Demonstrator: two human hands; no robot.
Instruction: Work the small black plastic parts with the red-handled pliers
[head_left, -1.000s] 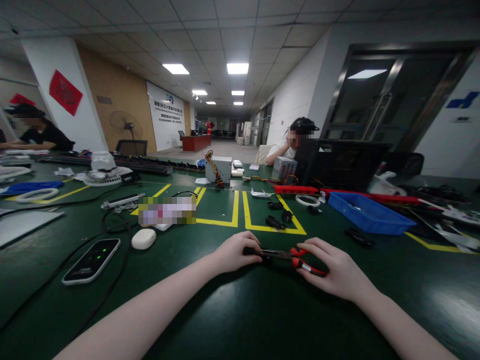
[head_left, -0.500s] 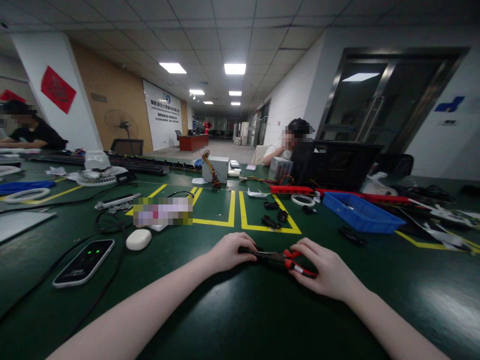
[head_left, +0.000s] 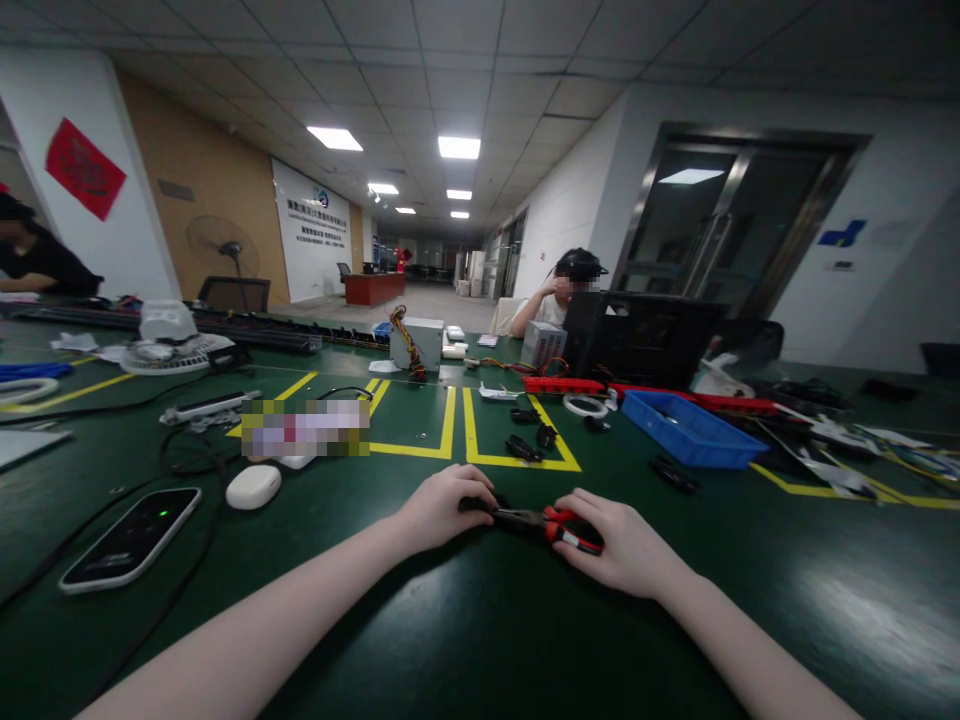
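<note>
My right hand [head_left: 622, 540] is closed around the red-and-black handles of a pair of long-nose pliers [head_left: 556, 527]. The pliers' metal jaws point left and reach the fingertips of my left hand [head_left: 448, 505]. Those fingers pinch a small black piece [head_left: 475, 504], mostly covered by the hand, so its kind does not show. Just beyond my hands, several short black cable bundles [head_left: 525, 448] lie in and beside a yellow-taped rectangle on the green table [head_left: 480, 640].
At the right stands a blue tray [head_left: 690, 430]. A metal power supply box [head_left: 417, 345] with coloured wires is farther back. On the left lie a phone-like device [head_left: 131, 540], a white case [head_left: 253, 487] and a black cable. Another person [head_left: 559, 300] sits across the table.
The whole scene has shifted left as the head view turned slightly right. The pliers' handles look a little closer together. Both hands keep their holds.
</note>
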